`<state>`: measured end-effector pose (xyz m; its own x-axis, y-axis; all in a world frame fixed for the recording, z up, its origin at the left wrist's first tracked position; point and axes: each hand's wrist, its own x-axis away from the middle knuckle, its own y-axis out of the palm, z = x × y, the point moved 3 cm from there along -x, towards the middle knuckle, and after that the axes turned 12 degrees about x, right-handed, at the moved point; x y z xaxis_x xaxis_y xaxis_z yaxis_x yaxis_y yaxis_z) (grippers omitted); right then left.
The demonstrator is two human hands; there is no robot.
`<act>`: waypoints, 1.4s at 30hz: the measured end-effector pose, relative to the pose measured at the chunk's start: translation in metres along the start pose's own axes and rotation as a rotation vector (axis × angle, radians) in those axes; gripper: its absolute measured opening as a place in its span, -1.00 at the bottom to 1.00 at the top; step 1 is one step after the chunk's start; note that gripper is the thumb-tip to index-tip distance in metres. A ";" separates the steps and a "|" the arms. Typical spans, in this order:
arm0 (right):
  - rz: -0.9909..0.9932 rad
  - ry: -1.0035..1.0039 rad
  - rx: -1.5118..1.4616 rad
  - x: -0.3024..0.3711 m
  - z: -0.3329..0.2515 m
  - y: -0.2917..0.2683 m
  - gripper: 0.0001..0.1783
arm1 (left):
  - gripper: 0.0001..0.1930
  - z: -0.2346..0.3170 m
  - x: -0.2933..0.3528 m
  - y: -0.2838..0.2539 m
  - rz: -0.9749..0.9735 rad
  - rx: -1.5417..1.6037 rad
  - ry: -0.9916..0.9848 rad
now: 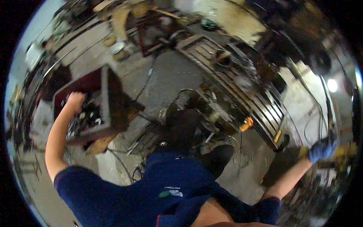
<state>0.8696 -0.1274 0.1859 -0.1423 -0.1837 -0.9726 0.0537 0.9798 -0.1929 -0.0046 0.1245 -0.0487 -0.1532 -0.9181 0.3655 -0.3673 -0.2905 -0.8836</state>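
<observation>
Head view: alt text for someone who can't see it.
A bare left hand is inside an open bin of jumbled parts; the blue-gloved right hand is stretched to the far right, its grip unclear. Between them lies a slotted machine table.

The box at the left of the frame is dark red inside, and its rim is grey; the parts in it are black and silvery. The glove at the right is blue. The shirt at the bottom is navy with thin red trim. The surface, right of centre, has dark and grey stripes.
</observation>
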 end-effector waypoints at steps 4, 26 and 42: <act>0.072 -0.191 0.301 -0.025 -0.015 0.000 -0.71 | -0.78 -0.015 -0.004 0.006 0.098 0.043 0.021; -0.993 1.337 -0.390 0.329 -0.002 0.112 -0.64 | -0.59 0.160 -0.036 -0.312 0.505 2.047 0.814; -0.493 0.909 -0.295 0.310 -0.066 0.126 -0.57 | -0.85 0.561 -0.092 -0.186 -1.026 2.876 0.716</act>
<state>0.7666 -0.0560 -0.1311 -0.7714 -0.5547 -0.3119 -0.4340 0.8170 -0.3798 0.5922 0.1122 -0.0823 -0.8091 -0.5850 0.0568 0.1323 -0.0871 0.9874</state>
